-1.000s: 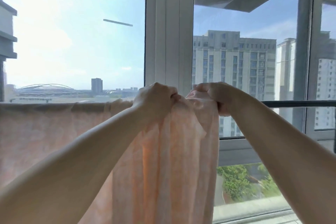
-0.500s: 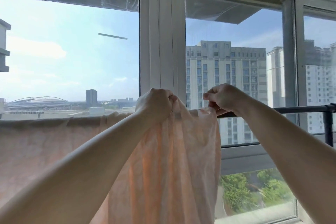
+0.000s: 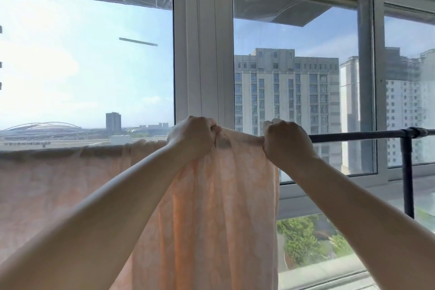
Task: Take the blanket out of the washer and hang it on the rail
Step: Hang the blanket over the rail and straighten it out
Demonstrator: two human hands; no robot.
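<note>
A: What do we see on the far left?

B: The blanket (image 3: 58,183), pale peach and thin enough for light to come through. It hangs over the rail (image 3: 353,136) and covers it there, so the top edge runs as a shaded band across the left pane.

A: And moving in toward the middle?

B: Our left hand (image 3: 191,136) is up at rail height in front of the white window frame (image 3: 200,54). Its fingers are curled tight round a bunch of the blanket's top edge.

A: Between the two hands?

B: A short stretch of blanket runs taut from one fist to the other, and below it the cloth falls in long folds out of view at the bottom.

A: Then the right hand (image 3: 286,142)?

B: It is near the left but apart from it, also fisted, and it pinches the blanket's right-hand end at the rail. We cannot tell whether those fingers also wrap the rail itself.

A: And past that hand?

B: The rail shows bare and dark, running to a joint with an upright post (image 3: 407,172) near the right edge. Through the glass stand tall buildings (image 3: 287,92), with trees (image 3: 303,242) low down.
</note>
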